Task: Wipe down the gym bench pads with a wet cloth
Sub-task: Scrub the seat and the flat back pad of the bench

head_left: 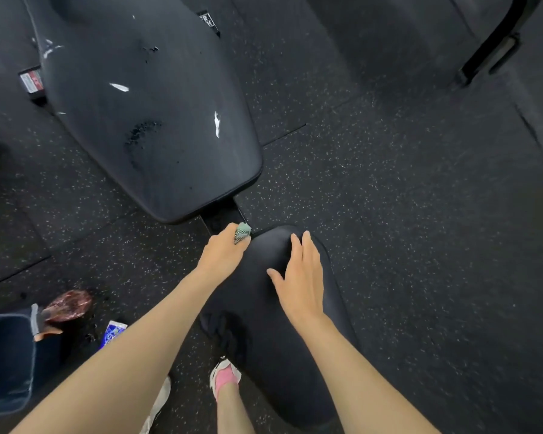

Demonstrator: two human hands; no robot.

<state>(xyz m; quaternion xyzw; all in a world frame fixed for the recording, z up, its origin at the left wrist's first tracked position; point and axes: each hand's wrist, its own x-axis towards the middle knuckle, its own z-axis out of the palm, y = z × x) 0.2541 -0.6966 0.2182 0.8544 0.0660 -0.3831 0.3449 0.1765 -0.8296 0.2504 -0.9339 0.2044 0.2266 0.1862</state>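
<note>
Step in hand, as I read it: working the seat end of the bench, at the corner nearest the hinge gap. Long black vinyl backrest pad (151, 120), scuffed with white tears, sits up-left, untouched by either hand - can't tell whether it's been wiped. Smaller rounded black seat pad (261, 296) lies just below it, with the black metal frame bar (220, 217) showing in the gap between the two. Right hand (301, 277) lies flat on top of the seat pad, fingers (308, 245) straight and close together, holding nothing (bracing, probably). Left hand (223, 255) is at the seat pad's far-left corner, fingers curled round a small bunched green-and-checkered cloth (242, 234). The cloth pokes out past the knuckles and touches the pad edge right beside the frame bar; most of it is hidden in the fist. Next move calls for opening the cloth flatter and dragging it back across the seat top - the right hand is in the path and would have to lift or shift - then going up to the backrest pad.
</note>
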